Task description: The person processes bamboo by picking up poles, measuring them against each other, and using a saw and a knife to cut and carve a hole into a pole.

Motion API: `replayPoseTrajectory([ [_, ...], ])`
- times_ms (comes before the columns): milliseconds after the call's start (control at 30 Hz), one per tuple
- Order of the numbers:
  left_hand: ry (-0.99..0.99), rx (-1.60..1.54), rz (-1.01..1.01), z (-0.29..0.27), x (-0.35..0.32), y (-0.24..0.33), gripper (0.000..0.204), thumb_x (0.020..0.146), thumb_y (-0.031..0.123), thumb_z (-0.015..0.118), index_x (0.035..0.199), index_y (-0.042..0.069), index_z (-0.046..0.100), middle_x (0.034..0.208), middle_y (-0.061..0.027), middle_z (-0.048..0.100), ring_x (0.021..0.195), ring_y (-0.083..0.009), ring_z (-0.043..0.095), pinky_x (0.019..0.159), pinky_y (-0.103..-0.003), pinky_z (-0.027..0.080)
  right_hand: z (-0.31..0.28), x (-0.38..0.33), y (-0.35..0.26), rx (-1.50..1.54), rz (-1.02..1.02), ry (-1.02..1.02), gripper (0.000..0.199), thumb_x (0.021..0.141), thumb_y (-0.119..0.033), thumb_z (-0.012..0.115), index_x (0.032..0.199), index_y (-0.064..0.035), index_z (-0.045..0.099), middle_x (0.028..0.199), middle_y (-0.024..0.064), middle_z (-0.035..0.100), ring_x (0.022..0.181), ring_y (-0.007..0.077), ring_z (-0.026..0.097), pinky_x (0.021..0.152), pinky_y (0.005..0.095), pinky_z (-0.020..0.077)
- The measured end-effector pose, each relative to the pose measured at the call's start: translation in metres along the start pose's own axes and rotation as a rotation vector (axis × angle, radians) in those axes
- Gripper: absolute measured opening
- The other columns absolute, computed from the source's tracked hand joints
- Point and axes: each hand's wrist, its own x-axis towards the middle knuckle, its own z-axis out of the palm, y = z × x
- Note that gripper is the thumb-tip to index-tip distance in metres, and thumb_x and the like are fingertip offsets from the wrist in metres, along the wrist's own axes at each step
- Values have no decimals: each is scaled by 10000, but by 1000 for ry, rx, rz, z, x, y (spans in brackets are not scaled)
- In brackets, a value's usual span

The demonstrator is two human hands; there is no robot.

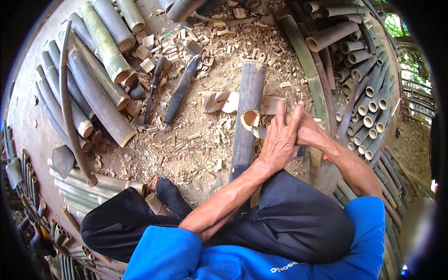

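Observation:
An upright-lying dark bamboo tube (252, 84) with a notched hole in its side rests in front of me, its near end between my legs. A narrow knife blade (258, 132) reaches into the lower edge of that hole. My left hand (279, 140) lies across the knife beside the tube, with two fingers stretched out away from me. Pressed against it from the right, my right hand (309, 129) closes around the knife; most of its fingers and the handle are hidden. A wooden block (214, 101) sits crosswise under the tube.
Wood chips (186, 144) cover the ground. A dark-handled knife (183, 91) and a chisel-like tool (154, 88) lie left of the tube. Bamboo lengths (100, 100) are laid out at left; cut tubes (368, 112) are stacked at right, near a saw blade (346, 114).

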Motion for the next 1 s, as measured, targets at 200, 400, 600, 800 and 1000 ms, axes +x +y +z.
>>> replayPoseTrajectory([
  [200,-599,67,-37,-34,13,7,1140,629,2,751,1607,184,195,1529,-364,282,1155,-547,595,971,-538,541,139,0,-50,70,741,340,616,716,-51,731,1291,-48,509,966,121,670,954,294,682,806,399,584],
  [400,-1173,363,219,-95,38,-5,1057,619,58,757,1574,132,310,1524,-347,335,1164,-522,602,1052,-515,505,127,15,-119,1910,662,293,351,945,-126,604,1275,-58,506,1101,94,627,1113,211,608,907,353,541],
  [600,-712,221,-694,-182,-76,20,725,778,175,719,1366,-76,377,1044,-333,653,978,-516,660,891,-557,528,98,15,-149,2248,290,200,458,1088,-469,421,1146,-52,600,980,81,667,948,202,658,790,371,545],
  [800,-794,988,-305,-198,-28,31,159,881,89,628,954,-30,551,774,-145,667,737,-309,728,609,-405,578,108,38,-126,2659,262,32,464,1100,-385,413,1241,22,586,1042,167,692,906,267,696,793,404,593],
  [1000,-1125,1037,-159,-195,62,74,112,865,49,631,895,-58,621,788,-193,703,738,-289,748,604,-402,589,95,39,-129,2989,239,-17,432,1089,-338,478,1304,26,565,1111,175,695,994,274,702,904,439,591],
])
